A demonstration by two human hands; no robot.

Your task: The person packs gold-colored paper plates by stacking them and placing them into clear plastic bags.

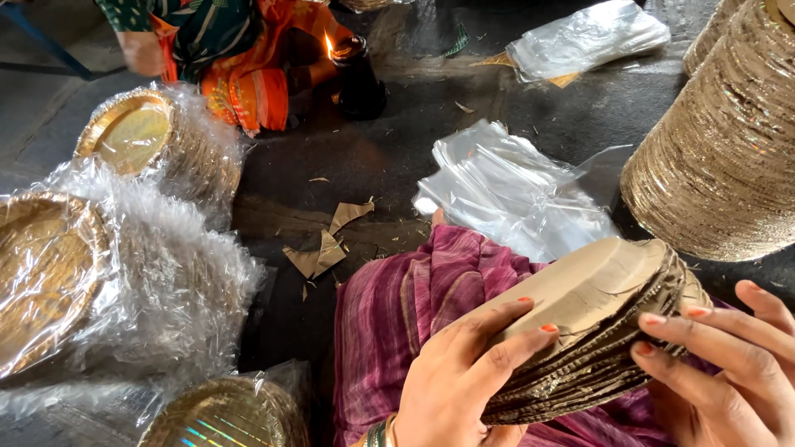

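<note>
Head view: your left hand point(460, 377) and right hand point(733, 368) both clasp a tilted stack of brown paper plates point(592, 331) over your purple cloth lap point(414, 298), fingers curled on its edges. Clear-plastic-wrapped gold plate packs point(149, 141) sit left; loose clear plastic bags point(509, 194) lie ahead; tall plate stack point(725, 157) stands right.

Soft, even daylight; glare glints on the plastic wrap point(178, 273) left of the flame point(329, 45), which glows small; edges slightly blurred.
</note>
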